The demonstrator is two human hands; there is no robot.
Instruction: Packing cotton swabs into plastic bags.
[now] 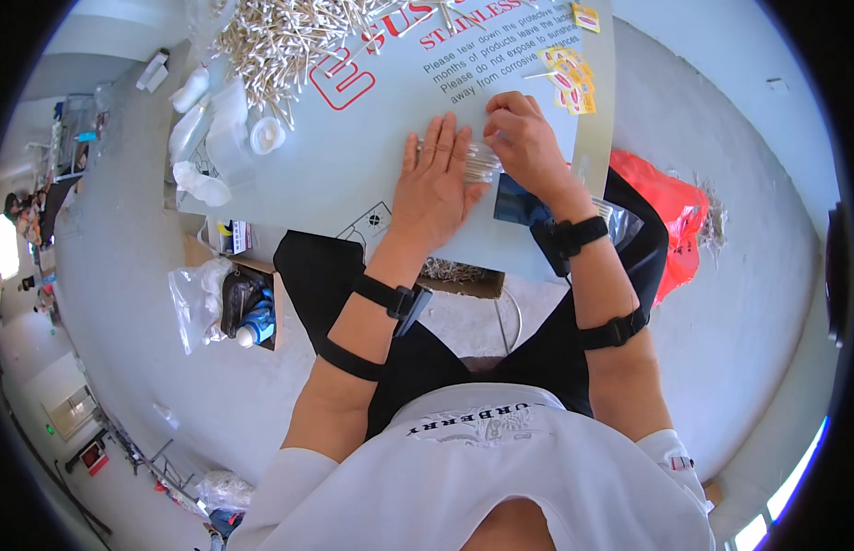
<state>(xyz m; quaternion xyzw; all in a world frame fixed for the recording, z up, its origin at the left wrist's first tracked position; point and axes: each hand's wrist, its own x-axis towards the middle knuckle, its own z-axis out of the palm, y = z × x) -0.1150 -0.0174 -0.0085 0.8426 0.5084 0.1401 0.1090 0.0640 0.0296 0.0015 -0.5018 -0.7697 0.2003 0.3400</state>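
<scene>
A small clear plastic bag [483, 165] with a bundle of white cotton swabs lies on the grey tabletop between my hands. My left hand [433, 188] rests flat at the bag's left side, fingers stretched out and the thumb along its lower edge. At the upper right of the bag, my right hand [528, 151] is closed in a pinch on its edge; the fingertips are partly hidden. A big heap of loose cotton swabs [275, 46] covers the far left of the table. Yellow printed cards [574, 83] lie beyond my right hand, with a single swab across them.
Clear plastic bags [227, 129] and a round white container [267, 135] sit at the table's left. A dark flat object [519, 200] lies by my right wrist. Below the table are a cardboard box [262, 303] of items at left and a red bag [661, 216] at right.
</scene>
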